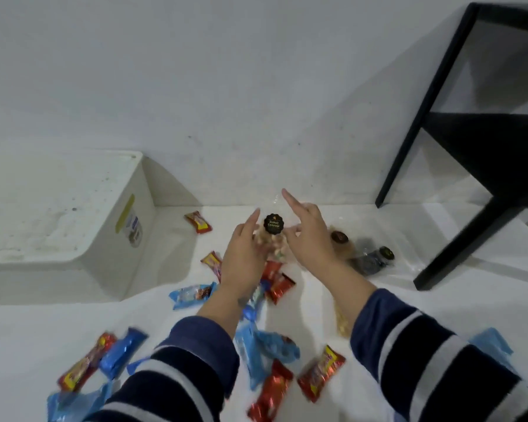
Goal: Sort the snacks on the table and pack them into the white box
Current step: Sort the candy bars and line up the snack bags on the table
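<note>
White tabletop (302, 315) running up to a plain pale wall (226, 86), and over on the right a black frame (439, 132) plants its legs on the surface. Far left, the white box (110, 239) sits against the wall, a yellow label on its near end; from this angle its inside cannot be seen. Now the centre: both hands are on a clear bag of biscuits (273, 239), pale pieces showing through the plastic, a round black sticker with gold lettering on its front. Left hand (244, 257) presses its left side, fingers extended; right hand (310, 236) cups the right side, forefinger lifted and pointing up, the other fingers loosely spread. The bag stands between the palms, well right of the box. Just right of it lie two more clear bags (363, 254) with dark stickers. Red wrappers (320, 373) and blue wrappers (189, 295) are scattered across the near table, some blurred, around striped navy sleeves (424, 345).
</note>
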`<move>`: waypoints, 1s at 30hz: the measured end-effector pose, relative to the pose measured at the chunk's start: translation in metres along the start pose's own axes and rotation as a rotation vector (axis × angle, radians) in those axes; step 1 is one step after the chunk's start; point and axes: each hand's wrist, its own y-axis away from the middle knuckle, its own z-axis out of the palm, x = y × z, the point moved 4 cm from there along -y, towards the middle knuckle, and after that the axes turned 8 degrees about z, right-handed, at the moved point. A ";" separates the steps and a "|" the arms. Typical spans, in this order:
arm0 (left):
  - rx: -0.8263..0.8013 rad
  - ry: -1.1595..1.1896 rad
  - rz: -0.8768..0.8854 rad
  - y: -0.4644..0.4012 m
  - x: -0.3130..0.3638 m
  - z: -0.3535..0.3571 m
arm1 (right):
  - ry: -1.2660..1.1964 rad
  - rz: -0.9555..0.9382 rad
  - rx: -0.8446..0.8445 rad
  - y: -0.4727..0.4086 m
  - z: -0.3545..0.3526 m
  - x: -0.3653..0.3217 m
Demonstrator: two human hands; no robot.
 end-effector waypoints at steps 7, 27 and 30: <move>0.087 -0.036 0.059 -0.091 -0.075 -0.016 | -0.064 -0.024 -0.040 -0.100 0.078 -0.023; -0.003 -0.155 0.041 -0.079 -0.082 0.017 | 0.213 0.081 -0.204 -0.098 0.068 0.021; -0.130 -0.139 0.116 -0.068 -0.055 0.044 | 0.276 0.162 -0.186 -0.082 0.030 0.035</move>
